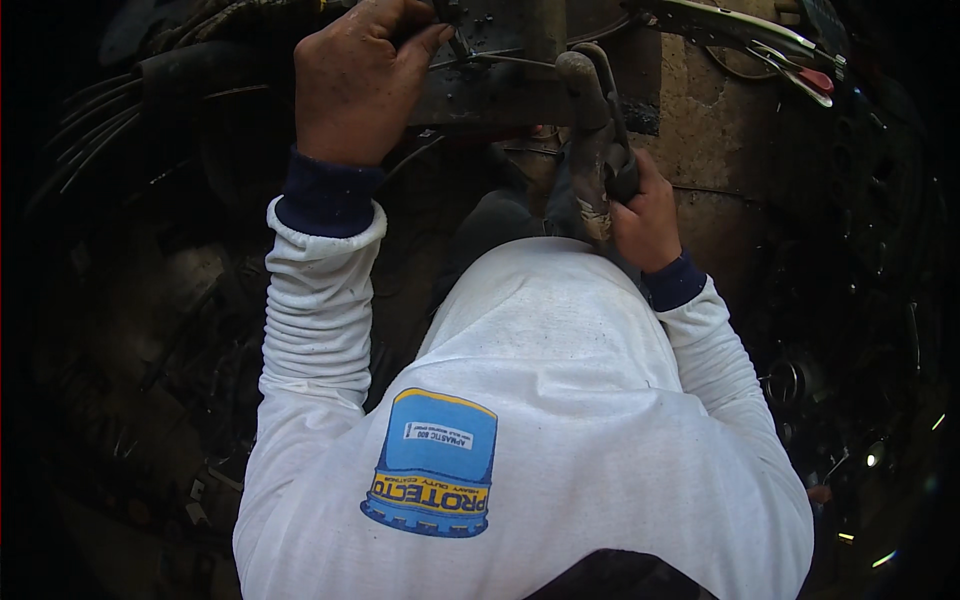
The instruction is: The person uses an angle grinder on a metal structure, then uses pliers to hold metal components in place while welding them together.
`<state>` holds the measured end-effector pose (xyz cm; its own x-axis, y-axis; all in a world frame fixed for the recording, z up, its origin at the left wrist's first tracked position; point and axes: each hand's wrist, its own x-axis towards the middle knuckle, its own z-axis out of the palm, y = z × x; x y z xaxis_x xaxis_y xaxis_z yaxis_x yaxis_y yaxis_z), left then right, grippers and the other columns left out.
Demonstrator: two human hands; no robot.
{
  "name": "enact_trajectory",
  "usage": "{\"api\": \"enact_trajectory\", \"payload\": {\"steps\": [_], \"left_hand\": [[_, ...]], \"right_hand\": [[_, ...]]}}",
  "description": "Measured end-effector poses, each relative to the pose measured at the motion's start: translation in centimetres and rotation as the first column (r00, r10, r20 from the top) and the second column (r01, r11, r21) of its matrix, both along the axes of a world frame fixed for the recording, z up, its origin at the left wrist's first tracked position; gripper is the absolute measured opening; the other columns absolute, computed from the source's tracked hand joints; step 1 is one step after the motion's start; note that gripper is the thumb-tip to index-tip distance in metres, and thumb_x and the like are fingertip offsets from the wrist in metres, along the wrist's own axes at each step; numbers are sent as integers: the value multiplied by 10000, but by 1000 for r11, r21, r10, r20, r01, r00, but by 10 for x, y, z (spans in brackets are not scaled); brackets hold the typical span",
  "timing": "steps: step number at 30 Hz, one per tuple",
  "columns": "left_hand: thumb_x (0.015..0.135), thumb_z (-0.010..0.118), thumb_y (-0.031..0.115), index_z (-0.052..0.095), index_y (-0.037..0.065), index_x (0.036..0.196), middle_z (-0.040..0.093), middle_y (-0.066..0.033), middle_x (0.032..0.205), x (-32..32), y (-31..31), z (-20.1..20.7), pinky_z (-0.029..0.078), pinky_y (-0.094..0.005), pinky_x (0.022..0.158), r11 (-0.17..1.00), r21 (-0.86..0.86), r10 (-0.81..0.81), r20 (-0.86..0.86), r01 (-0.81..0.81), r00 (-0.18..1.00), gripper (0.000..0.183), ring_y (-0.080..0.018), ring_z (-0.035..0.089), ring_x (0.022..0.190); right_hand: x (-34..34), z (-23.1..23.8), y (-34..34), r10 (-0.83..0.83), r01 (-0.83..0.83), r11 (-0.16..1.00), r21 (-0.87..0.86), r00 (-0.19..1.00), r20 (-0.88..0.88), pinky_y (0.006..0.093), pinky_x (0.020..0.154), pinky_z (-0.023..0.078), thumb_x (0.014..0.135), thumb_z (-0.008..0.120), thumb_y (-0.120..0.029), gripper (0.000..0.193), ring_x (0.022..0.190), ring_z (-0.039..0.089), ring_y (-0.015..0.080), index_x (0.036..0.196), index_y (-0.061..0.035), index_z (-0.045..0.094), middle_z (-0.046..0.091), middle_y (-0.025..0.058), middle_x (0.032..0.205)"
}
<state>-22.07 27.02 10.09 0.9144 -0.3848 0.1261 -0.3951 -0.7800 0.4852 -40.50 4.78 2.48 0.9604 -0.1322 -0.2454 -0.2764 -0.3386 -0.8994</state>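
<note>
My right hand (647, 217) is wrapped around the dark, worn handle of what looks like a welding electrode holder (592, 120). A thin rod (515, 61) sticks out leftward from its rounded head, over a dark metal workpiece (480, 98) at the top of the view. My left hand (360, 80) is closed at the workpiece's left side, thumb and fingers pinched together. Beside its fingertips stands a small dark metal piece (459, 42). The upper frame edge cuts off part of the left hand, and what it pinches is hidden. Small dark bits lie on the workpiece.
A stained brown surface (705, 110) lies beyond my right hand. At the upper right are a long, light-edged tool (740, 22) and a red-tipped object (815, 80). Several thin rods or wires (100, 120) fan out at the upper left. Dim clutter covers both sides.
</note>
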Motion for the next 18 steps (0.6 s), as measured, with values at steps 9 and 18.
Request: {"api": "enact_trajectory", "payload": {"steps": [9,18], "left_hand": [[815,768,192,723,86,927,729,-59,844,0,1,-2,544,-268,652,1000,-28,-10,6,10,1000,161,-159,712,760],[819,764,190,723,85,930,728,-57,836,0,2,-3,541,-266,643,1000,2,-27,43,27,999,158,-154,709,745]], "right_hand": [[0,0,2,1,-1,1000,11,1000,-3,375,733,534,718,599,13,418,821,688,369,1133,4,561,670,222,891],[0,-1,4,2,-2,1000,4,1000,-16,374,745,536,715,607,16,438,836,690,354,1149,8,557,671,223,908]]}}
